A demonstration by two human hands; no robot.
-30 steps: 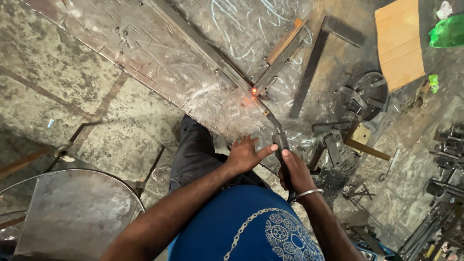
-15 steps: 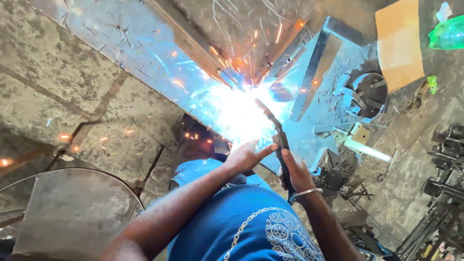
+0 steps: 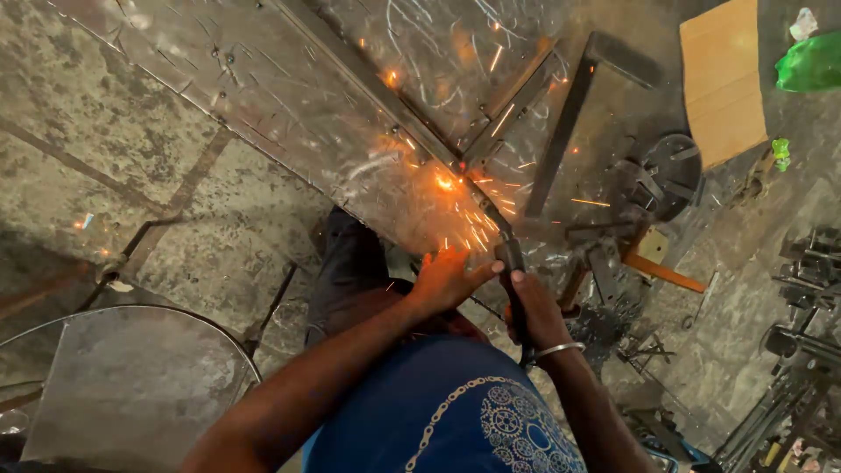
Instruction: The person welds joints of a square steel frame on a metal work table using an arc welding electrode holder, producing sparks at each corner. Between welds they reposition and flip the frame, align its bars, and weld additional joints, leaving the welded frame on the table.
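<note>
Head view: welding torch [image 3: 511,271], dark handle with a thin neck, long axis running from the right hand [image 3: 536,308] up and to the left toward the glowing weld spot [image 3: 445,182]. Spot sits on a dark steel bar [image 3: 368,88] that lies diagonally across the scratched metal sheet [image 3: 263,96], from the sheet's upper edge down to its lower right corner. Orange sparks scatter around the spot, mostly down and right of it.

Right hand wrapped shut around the torch handle, thumb up along it, metal bangle [image 3: 559,350] on the wrist. Left hand [image 3: 447,278] just beside the torch on its left, fingers loosely spread, fingertips touching or nearly touching the neck; cannot tell if it grips anything. Both hands sit below and right of the weld spot; right hand carries the tool, left hand a bit nearer the sheet's edge.

Sheet rests on a stained concrete floor [image 3: 105,158]. A second bar [image 3: 517,96] meets the first near the spot at an angle. L-shaped steel piece [image 3: 569,123] lies right of that. Cardboard [image 3: 723,83] and green plastic bag [image 3: 810,63] at upper right. Round metal drum lid [image 3: 131,385] at lower left. Scrap steel parts [image 3: 657,175] to the right, well apart from the hands.
</note>
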